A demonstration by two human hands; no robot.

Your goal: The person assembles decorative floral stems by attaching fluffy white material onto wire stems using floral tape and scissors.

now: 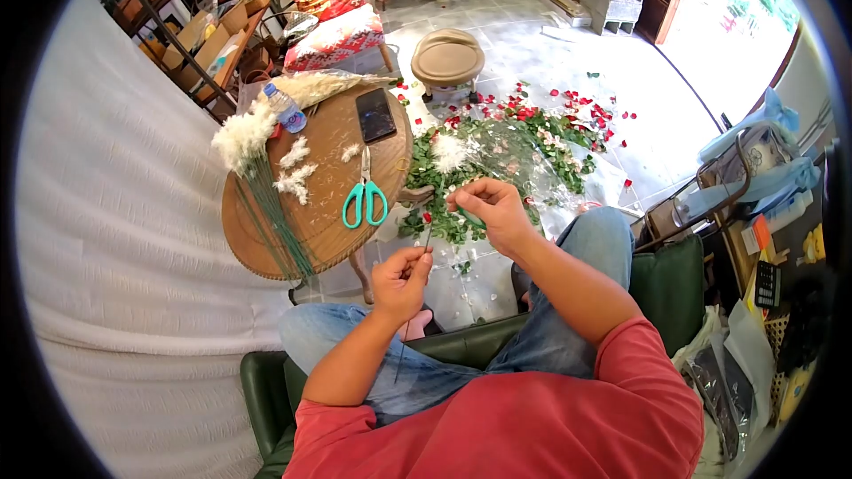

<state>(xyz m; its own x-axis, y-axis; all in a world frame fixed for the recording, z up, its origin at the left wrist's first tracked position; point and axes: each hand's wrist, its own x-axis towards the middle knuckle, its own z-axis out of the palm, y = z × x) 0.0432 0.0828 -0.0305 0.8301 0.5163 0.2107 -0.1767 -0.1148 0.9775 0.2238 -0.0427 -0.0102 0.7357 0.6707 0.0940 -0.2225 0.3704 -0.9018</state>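
Observation:
My left hand is closed in a pinch around a thin dark stem, whose lower end hangs over my lap. Above, a fluffy white flower head stands in line with the stem. My right hand is closed too, fingertips pressed together beside the upper stem. Under its fingers shows a small green curved piece, mostly hidden by the hand. Scissors with turquoise handles lie on the round wooden table, left of both hands.
On the table lie a bunch of white fluffy stems, a water bottle and a phone. Green leaves and red petals litter the floor. A round stool stands beyond; a green armchair surrounds me.

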